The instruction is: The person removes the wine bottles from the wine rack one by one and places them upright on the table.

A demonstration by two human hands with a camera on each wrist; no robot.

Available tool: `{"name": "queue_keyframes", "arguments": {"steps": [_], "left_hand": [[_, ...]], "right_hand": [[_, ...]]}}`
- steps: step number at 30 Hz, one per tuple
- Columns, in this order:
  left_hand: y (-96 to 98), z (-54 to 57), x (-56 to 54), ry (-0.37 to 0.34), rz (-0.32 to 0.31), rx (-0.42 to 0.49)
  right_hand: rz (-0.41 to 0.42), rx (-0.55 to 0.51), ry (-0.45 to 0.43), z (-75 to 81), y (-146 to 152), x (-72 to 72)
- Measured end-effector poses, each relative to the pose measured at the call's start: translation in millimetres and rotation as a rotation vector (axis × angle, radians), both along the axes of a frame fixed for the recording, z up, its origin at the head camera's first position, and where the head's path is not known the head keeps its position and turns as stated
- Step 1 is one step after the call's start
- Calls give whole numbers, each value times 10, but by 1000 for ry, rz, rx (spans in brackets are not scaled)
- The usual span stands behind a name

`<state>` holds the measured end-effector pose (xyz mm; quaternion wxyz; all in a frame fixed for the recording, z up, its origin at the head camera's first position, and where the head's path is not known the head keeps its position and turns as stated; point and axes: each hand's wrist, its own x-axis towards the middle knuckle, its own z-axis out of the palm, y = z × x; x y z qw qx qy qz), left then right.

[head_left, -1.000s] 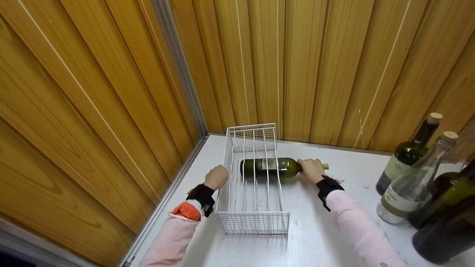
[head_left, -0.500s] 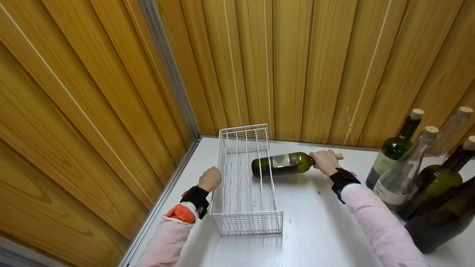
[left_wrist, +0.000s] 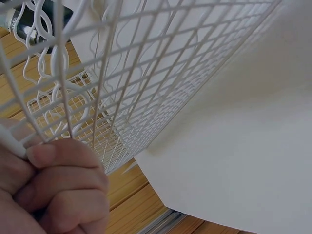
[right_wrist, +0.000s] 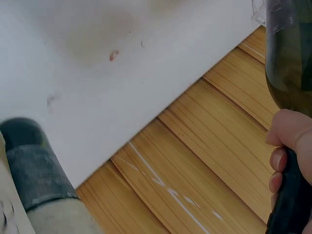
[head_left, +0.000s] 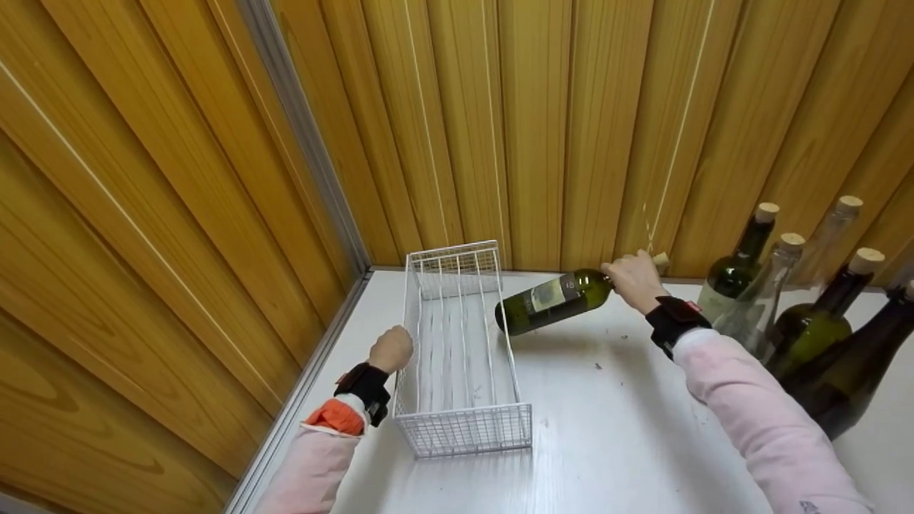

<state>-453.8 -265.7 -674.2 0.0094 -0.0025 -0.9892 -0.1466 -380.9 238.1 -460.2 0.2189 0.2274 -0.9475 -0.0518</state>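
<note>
A white wire basket (head_left: pixel 473 431) with lengthwise bars stands on the white table. On its left side my left hand (head_left: pixel 391 350) grips the wire; in the left wrist view the thumb and curled fingers (left_wrist: pixel 73 178) pinch the mesh edge. My right hand (head_left: pixel 634 280) holds a green wine bottle (head_left: pixel 553 301) by its neck. The bottle slants, cork end (head_left: pixel 661 260) up and right, base low beside the basket's right rim. Whether the base touches the rim I cannot tell. In the right wrist view, fingers wrap the dark neck below the bottle's shoulder (right_wrist: pixel 287 83).
Several corked bottles stand at the right: a green one (head_left: pixel 735 275), a clear one (head_left: pixel 758 303), a brownish-green one (head_left: pixel 814 330) and a dark one (head_left: pixel 853 375), near my right forearm. Wood-panelled walls (head_left: pixel 535 143) close off the back and left.
The bottle has come out of the basket to the right, and its neck end has risen. My right hand moved right and up with it. The left hand keeps its grip on the basket.
</note>
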Motion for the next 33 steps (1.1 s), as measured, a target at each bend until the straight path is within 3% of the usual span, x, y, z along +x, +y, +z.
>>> {"name": "queue_keyframes", "arguments": {"steps": [6,14,23,29,33], "left_hand": [[-59,25,-76,-31,-9,4],[-96,36,-98,-37,-54,-7],[-230,14,-96,-30,-59,27],[-317,9,-136,-49,-52,26],[-335,80,-145,-89,-31,41]], "right_hand": [[35,23,100,231,19,-3],[112,174,241,472,134,46],[109,431,291,721,160,197],[124,492,334,810,167,292],[131,517,343,852,175,328]]}}
